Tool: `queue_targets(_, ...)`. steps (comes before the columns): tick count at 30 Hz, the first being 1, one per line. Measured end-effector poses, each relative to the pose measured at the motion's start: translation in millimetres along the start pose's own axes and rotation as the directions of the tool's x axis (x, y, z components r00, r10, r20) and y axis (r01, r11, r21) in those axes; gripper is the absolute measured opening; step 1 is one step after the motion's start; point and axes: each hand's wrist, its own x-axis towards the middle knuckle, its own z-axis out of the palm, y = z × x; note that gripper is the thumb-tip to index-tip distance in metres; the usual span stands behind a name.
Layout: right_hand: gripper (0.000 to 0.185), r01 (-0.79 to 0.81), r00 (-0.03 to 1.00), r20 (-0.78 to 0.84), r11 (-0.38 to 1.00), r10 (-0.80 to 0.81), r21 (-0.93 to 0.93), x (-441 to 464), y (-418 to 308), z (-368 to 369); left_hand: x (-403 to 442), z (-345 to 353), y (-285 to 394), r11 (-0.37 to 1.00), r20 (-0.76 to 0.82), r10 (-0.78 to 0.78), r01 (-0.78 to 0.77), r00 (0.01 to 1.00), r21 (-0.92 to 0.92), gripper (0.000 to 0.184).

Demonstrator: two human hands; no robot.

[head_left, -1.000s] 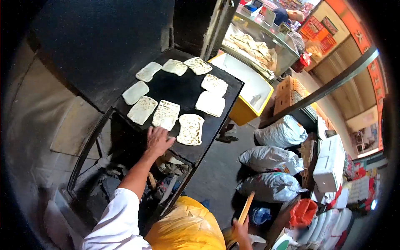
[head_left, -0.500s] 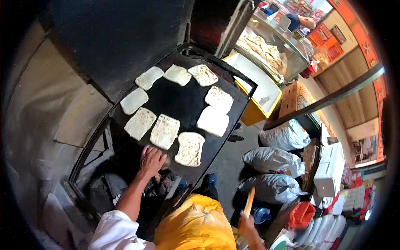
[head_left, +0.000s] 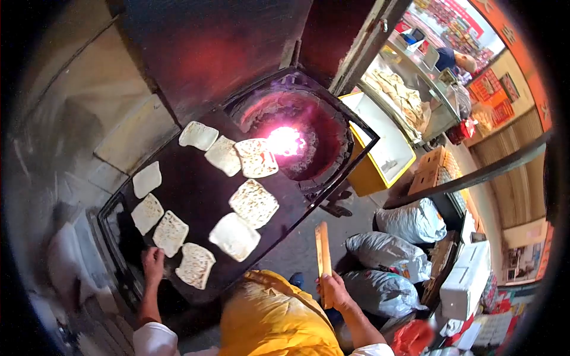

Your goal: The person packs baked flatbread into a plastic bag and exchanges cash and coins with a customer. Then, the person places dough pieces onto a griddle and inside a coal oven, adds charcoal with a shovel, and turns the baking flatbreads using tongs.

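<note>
My left hand point(head_left: 153, 265) is closed at the near left edge of a dark griddle plate point(head_left: 202, 219); what its fingers hold is too small to make out. Several flat breads lie on the plate, some pale, some browned; one browned bread point(head_left: 171, 233) is just beyond that hand. Past the plate's far end, a round fire pit point(head_left: 323, 142) shows, with a bright glowing flame point(head_left: 286, 141) inside. My right hand point(head_left: 334, 291) grips a flat wooden stick point(head_left: 322, 255), which points up and away, right of the yellow apron point(head_left: 273, 314).
A yellow bin point(head_left: 377, 178) with a white inside stands right of the pit. Several stuffed sacks point(head_left: 389, 255) lie on the floor at the right, beside a white foam box point(head_left: 466, 279). A person point(head_left: 454, 61) is behind a glass counter at the back. A metal bar crosses the right side.
The plate with the breads has slid toward me and left, uncovering the glowing fire pit. My left hand moved left and nearer with it. My right hand raised the wooden stick.
</note>
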Motion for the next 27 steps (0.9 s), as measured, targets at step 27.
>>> queue_targets(27,0.071,-0.015,0.913,0.337,0.843,0.231,-0.537,69.4,-26.5,-20.7,82.0,98.2,226.5,0.929,-0.073,0.363,-0.354,0.929,0.107,0.020)
